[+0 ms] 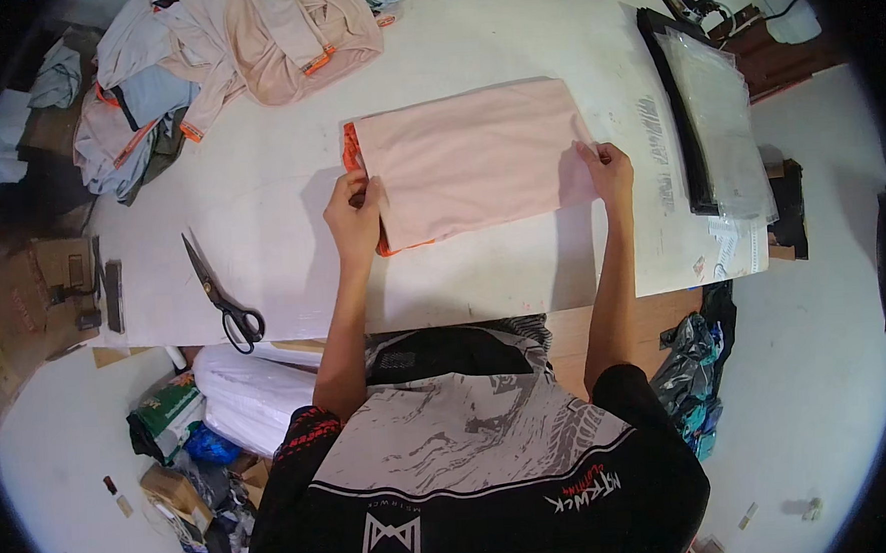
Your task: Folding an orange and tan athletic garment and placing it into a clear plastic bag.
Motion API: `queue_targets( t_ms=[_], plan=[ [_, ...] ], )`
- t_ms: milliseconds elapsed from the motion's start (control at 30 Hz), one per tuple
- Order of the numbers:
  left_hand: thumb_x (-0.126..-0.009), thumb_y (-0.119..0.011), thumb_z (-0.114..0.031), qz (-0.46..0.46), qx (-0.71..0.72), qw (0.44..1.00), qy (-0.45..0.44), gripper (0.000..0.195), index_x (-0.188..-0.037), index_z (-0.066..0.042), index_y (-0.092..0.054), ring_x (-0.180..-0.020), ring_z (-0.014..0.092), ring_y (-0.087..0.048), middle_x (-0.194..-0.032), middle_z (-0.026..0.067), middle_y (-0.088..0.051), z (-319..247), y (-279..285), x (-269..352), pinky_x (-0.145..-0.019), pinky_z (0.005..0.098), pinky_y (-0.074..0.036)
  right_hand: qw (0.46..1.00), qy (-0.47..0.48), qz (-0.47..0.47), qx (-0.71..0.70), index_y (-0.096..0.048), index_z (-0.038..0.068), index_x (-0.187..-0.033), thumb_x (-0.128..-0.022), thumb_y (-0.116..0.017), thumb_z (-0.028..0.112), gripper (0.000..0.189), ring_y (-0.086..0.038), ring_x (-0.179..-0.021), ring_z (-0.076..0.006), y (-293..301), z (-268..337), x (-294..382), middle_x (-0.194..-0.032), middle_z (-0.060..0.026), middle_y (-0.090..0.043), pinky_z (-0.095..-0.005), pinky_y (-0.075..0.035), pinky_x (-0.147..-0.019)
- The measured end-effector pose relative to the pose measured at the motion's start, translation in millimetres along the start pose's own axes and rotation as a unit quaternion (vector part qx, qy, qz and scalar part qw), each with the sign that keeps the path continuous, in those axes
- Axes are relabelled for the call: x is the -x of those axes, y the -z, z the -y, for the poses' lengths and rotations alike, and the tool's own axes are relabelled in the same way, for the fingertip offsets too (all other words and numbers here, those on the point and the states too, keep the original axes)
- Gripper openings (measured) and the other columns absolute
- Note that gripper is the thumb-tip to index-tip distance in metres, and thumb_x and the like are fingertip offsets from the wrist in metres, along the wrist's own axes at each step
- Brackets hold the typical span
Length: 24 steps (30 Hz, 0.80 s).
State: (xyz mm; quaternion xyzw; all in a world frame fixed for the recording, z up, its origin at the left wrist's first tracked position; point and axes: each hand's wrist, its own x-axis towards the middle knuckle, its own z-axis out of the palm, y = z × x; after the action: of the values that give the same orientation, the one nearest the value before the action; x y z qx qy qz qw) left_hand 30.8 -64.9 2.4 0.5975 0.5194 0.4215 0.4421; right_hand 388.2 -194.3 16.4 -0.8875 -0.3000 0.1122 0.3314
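A pale pink garment (474, 162), folded to a flat rectangle, lies on the white table (473, 275) before me. Orange patterned trim (351, 147) shows along its left edge and at the lower left corner. My left hand (355, 210) pinches that left edge between thumb and fingers. At the opposite end, my right hand (609, 169) grips the right edge near its middle. Both hands rest close to the tabletop, and the fingertips are partly hidden by the cloth.
Black-handled scissors (222, 299) lie at the front left, handles over the table's edge. Pink and grey-blue garments (273, 45) are heaped at the back left. Clear plastic bags (716, 119) sit on a black stack at right. A cardboard box (28, 313) stands far left.
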Motion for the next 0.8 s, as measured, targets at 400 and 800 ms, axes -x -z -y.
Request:
queue_targets(
  t_ms=[400, 800],
  plan=[
    [-0.093, -0.063, -0.013, -0.023, 0.027, 0.999, -0.040, 0.021, -0.100, 0.007, -0.063, -0.073, 0.011, -0.059, -0.083, 0.0097, -0.069, 2, -2, 3, -0.070, 0.0266, -0.050, 0.949, 0.285, 0.053, -0.121, -0.061, 0.001, -0.086, -0.079, -0.076, 0.016, 0.021, -0.064, -0.076, -0.0287, -55, 185, 115, -0.083, -0.0146, -0.065, -0.0363, -0.050, -0.070],
    [-0.094, -0.065, -0.020, 0.014, 0.049, 0.997, 0.064, 0.028, -0.104, 0.006, -0.066, -0.072, 0.007, -0.053, -0.081, 0.0023, -0.065, -3, 14, -7, -0.066, 0.0223, -0.045, 0.970, 0.225, 0.010, -0.097, -0.066, -0.001, -0.101, -0.081, -0.072, 0.019, 0.030, -0.064, -0.072, -0.0320, -79, 117, 97, -0.087, -0.0163, -0.064, -0.0400, -0.052, -0.068]
  ],
)
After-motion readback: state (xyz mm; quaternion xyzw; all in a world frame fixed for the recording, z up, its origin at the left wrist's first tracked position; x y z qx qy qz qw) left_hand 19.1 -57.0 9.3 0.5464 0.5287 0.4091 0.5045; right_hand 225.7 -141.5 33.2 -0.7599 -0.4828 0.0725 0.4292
